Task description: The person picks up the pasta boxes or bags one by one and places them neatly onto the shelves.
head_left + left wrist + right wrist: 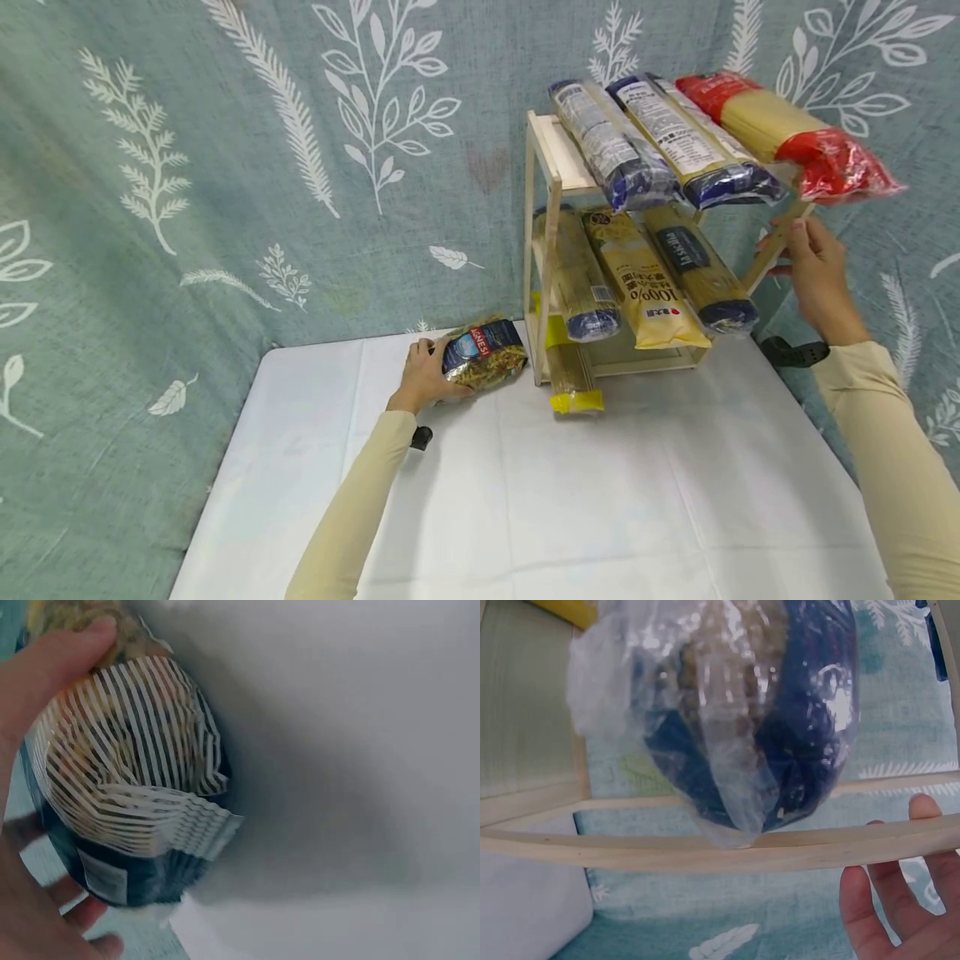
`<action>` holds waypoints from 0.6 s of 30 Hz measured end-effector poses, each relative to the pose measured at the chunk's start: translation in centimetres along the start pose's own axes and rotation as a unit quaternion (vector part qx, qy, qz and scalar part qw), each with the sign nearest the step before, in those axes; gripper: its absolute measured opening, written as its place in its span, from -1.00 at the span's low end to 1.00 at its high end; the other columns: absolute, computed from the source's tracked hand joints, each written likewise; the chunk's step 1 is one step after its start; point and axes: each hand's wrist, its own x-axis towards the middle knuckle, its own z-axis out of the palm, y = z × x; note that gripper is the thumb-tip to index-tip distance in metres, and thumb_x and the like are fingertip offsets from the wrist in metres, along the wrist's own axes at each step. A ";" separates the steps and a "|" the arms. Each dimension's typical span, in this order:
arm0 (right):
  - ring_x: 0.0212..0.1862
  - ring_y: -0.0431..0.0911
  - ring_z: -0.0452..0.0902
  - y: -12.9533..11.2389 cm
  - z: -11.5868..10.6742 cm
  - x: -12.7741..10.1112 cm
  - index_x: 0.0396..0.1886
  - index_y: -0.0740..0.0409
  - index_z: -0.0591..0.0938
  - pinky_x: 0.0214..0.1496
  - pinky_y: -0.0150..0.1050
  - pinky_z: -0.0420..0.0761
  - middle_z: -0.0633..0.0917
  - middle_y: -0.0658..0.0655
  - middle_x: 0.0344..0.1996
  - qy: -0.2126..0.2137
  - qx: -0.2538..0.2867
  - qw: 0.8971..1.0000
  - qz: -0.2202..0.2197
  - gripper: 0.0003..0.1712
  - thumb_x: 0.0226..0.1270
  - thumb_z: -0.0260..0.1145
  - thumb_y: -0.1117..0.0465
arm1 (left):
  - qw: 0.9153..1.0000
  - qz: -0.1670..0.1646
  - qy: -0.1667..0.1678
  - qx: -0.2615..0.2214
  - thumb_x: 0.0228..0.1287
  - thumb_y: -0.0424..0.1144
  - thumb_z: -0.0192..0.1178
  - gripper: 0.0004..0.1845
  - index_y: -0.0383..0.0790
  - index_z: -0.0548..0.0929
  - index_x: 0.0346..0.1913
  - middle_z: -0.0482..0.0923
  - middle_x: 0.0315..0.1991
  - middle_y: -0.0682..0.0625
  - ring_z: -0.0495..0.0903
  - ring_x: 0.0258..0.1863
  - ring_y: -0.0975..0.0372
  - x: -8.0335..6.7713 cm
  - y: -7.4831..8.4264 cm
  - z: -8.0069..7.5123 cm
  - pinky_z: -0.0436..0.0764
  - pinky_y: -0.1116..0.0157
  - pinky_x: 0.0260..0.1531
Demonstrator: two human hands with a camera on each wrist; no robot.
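Note:
On the white tablecloth, my left hand (422,373) grips a short bag of spiral pasta (485,354) with a blue label, lying just left of a wooden rack (551,162). In the left wrist view my thumb (56,664) presses the bag's striped end (135,787) and my fingers curl under it. My right hand (816,268) is raised at the rack's right side, fingers straight beside a slanted wooden rail (772,250). In the right wrist view those fingers (900,900) sit just below the rail (705,851), holding nothing, under a dark blue spaghetti pack's end (780,720).
The rack's top shelf carries two blue spaghetti packs (615,142) and a red one (795,133). Three more packs (645,279) lie on the middle shelf. A yellow-ended pack (573,379) sticks out of the bottom shelf. A leaf-patterned green curtain (225,167) hangs behind the table (600,500).

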 end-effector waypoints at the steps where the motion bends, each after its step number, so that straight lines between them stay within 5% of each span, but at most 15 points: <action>1: -0.35 -0.23 0.61 0.1 -0.1 0.1 -0.07 0.17 0.56 -0.46 -0.46 0.57 0.67 -0.01 -0.39 0.000 -0.003 1.000 0.001 -0.69 0.46 0.05 0.06 | 1.000 0.001 0.006 0.005 -0.29 0.30 0.48 0.21 -0.19 0.17 0.43 0.12 0.22 -0.30 0.09 0.22 -0.13 -0.3 0.2 0.2 0.11 -0.09 0.25; 6: -0.34 -0.24 0.61 0.5 0.0 0.4 -0.08 0.15 0.57 -0.46 -0.47 0.57 0.69 -0.03 -0.40 0.003 -0.004 1.000 -0.002 -0.70 0.47 0.04 0.05 | 1.000 0.000 0.016 0.005 -0.24 0.36 0.41 0.23 -0.36 0.15 0.38 0.00 0.37 -0.34 -0.17 0.41 -0.16 -1.9 0.6 1.6 -0.19 -0.15 0.33; 13: -0.35 -0.23 0.61 0.6 0.1 0.3 -0.06 0.17 0.56 -0.47 -0.46 0.56 0.68 -0.02 -0.40 -0.002 0.015 1.000 -0.003 -0.69 0.47 0.05 0.06 | 0.996 -0.027 0.078 -0.014 -0.30 0.40 0.40 0.22 -0.31 0.18 0.36 0.28 0.21 -0.28 0.23 0.22 -0.13 -5.0 1.9 3.1 0.18 -0.11 0.18; 18: -0.36 -0.24 0.61 0.4 -0.1 0.2 -0.08 0.13 0.57 -0.48 -0.47 0.55 0.68 -0.03 -0.40 0.001 0.015 1.000 -0.004 -0.71 0.47 0.04 0.06 | 0.990 -0.053 0.126 -0.024 -0.30 0.35 0.42 0.17 -0.19 0.20 0.37 0.31 0.15 -0.26 0.28 0.07 -0.15 -7.2 3.5 4.1 0.30 -0.12 -0.07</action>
